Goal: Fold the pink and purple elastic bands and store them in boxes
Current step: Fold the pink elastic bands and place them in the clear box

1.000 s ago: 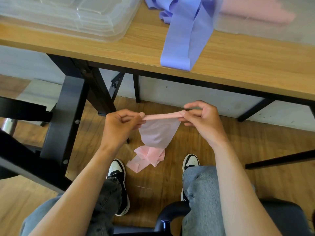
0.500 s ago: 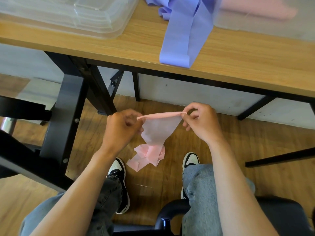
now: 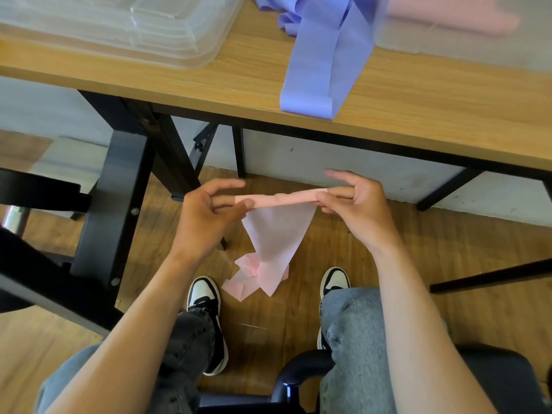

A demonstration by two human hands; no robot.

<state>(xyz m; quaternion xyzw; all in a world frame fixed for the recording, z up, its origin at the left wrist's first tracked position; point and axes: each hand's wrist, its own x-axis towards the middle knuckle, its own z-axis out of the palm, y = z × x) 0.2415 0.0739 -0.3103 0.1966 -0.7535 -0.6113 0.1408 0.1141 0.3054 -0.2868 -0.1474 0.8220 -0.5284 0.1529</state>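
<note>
A pink elastic band point(image 3: 276, 225) is stretched between my two hands below the table edge, over my knees. My left hand point(image 3: 206, 216) pinches its left end and my right hand point(image 3: 355, 204) pinches its right end, so the top edge forms a narrow rolled strip. The rest of the band hangs down in a tapering sheet to a crumpled tail near the floor. A purple elastic band point(image 3: 322, 64) lies on the wooden table point(image 3: 433, 115), one folded end close to the front edge. A clear box point(image 3: 466, 28) at the back right holds pink bands.
A stack of clear plastic boxes point(image 3: 119, 28) stands on the table at the back left. Black table legs point(image 3: 119, 186) run down on the left, and another black bar crosses at the right. My knees, shoes and a black chair seat point(image 3: 493, 380) fill the lower view.
My hands have drawn a little further apart and the band's top edge is now pulled flatter and longer. The hanging tail has stayed low between my feet.
</note>
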